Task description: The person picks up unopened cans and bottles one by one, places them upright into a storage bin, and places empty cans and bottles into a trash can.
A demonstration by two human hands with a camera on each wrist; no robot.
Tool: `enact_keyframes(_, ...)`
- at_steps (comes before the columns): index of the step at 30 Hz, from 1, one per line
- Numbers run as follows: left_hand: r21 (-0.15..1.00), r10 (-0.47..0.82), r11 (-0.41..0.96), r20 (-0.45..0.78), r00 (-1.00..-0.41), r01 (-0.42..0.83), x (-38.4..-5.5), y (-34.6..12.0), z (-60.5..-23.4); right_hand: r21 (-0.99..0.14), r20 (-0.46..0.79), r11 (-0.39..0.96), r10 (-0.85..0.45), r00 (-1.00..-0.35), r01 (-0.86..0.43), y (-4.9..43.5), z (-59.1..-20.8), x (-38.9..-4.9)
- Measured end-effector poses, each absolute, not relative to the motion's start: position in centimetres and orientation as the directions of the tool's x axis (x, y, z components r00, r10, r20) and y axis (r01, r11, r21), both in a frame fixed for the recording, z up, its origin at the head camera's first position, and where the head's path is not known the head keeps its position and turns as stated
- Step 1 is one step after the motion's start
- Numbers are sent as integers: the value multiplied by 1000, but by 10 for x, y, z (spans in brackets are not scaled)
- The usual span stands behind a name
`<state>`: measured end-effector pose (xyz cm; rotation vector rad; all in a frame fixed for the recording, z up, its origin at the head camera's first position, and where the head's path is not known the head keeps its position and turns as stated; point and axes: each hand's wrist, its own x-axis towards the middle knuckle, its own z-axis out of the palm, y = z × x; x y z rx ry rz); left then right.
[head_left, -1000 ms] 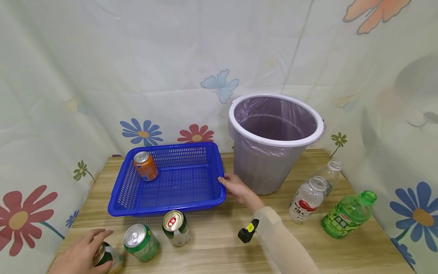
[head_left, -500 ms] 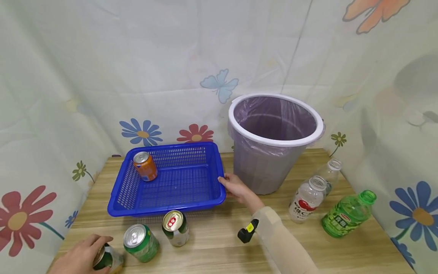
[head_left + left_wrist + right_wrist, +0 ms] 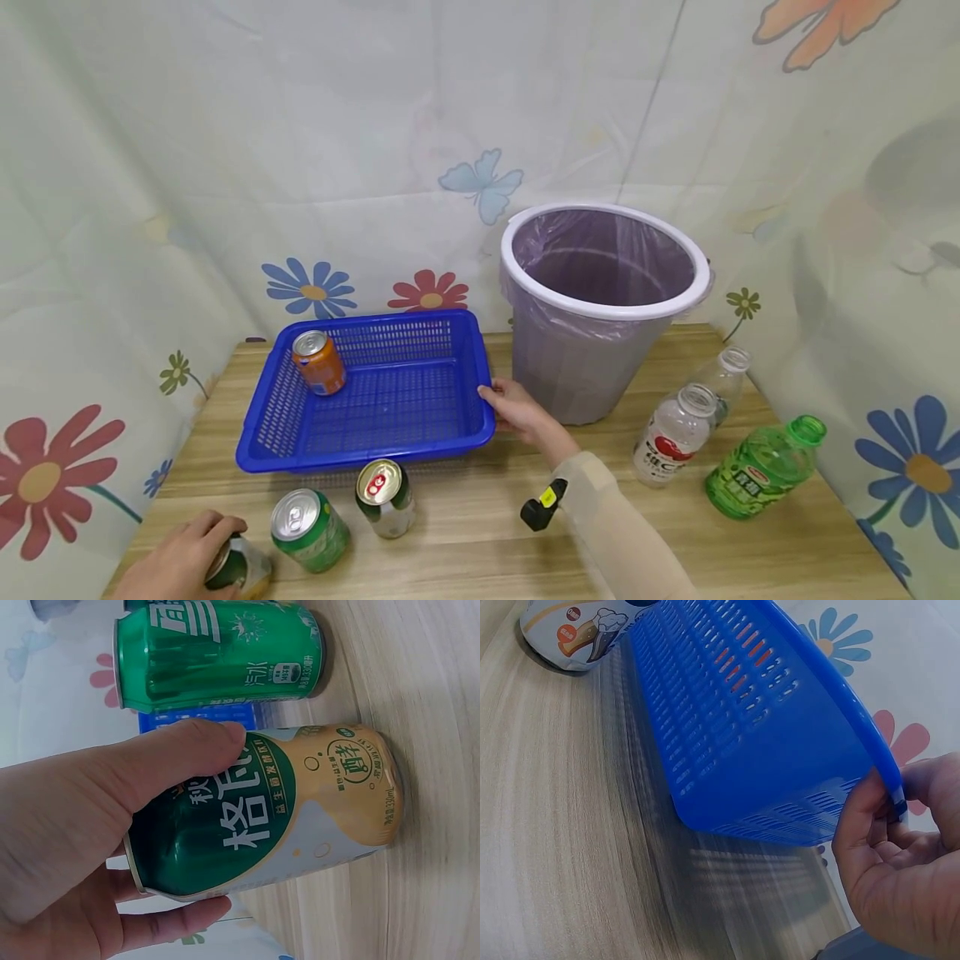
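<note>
On the head feed I take the blue basket as my landmark: my left hand is nearer me than its front left corner, wrapped round a green-and-gold can. Between that can and the gold-topped can just in front of the basket stands a green can. Inside the basket, at its left end, is an orange can; at its right rim I have my right hand. Right of the basket stand a bin and, farther right, three bottles. The left wrist feed shows the thumb on one side of the can and fingers on the other, its gold lower end projecting beyond the hand, the basket behind. The right wrist feed shows my right hand pinching the basket's rim above the worktop.
</note>
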<state>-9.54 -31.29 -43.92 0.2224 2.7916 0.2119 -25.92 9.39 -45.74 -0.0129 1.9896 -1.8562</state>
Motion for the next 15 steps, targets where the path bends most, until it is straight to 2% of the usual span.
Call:
enact_keyframes(4,157,161,981,-318,-934,116,-94,-313,-442,-955,-295,114,-309,-904,273,95,-457,-260)
enact_keyframes(15,140,143,984,-284,-948,106,-90,-313,-443,-956,-294,86,-271,-917,281,93,-463,-262)
